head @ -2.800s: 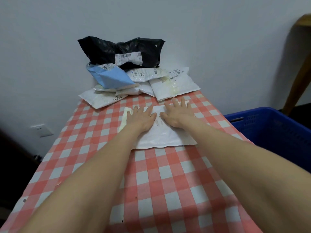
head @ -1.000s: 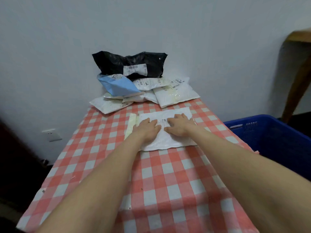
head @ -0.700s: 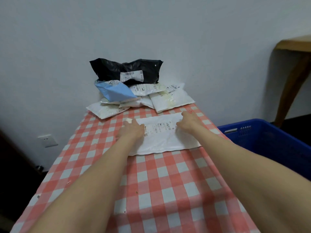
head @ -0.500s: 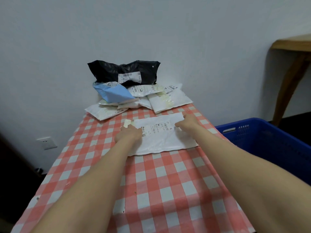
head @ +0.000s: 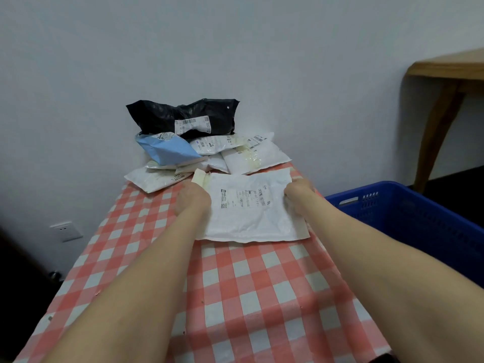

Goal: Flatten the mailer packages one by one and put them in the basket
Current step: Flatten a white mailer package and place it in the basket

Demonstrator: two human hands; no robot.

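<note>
We saw the flat white plastic mailer (head: pixel 251 216), printed shipping label up, lying on the table under its red-and-white checked cloth (head: pixel 235 284), toward the far end and close to the right edge. The left hand (head: pixel 192 203) was curled round the mailer's left edge, knuckles up. The right hand (head: pixel 298 192) was curled round its right edge, so the 2 hands gripped that 1 package from opposite sides. The fingertips were tucked out of sight, and we could not tell how far under the mailer they reached. A pale yellowish flap (head: pixel 199 176) stuck out at its far left corner.

Beyond it, against the pale wall (head: pixel 235 48), more packages sat in a heap. A crumpled black plastic mailer (head: pixel 162 117) with a white barcode label lay on top, and a light blue mailer (head: pixel 170 150) lay below it on the left. Several white padded mailers (head: pixel 258 158) lay underneath and at the sides. The nearest of these lay just beside the held mailer's far edge; we could not tell whether they touched.

The blue plastic basket (head: pixel 408 213) with a perforated wall stood just beside the table on the right, lower than the tabletop. A wooden side table (head: pixel 445 69) stood further right, and a white wall socket (head: pixel 65 230) sat low on the left.
</note>
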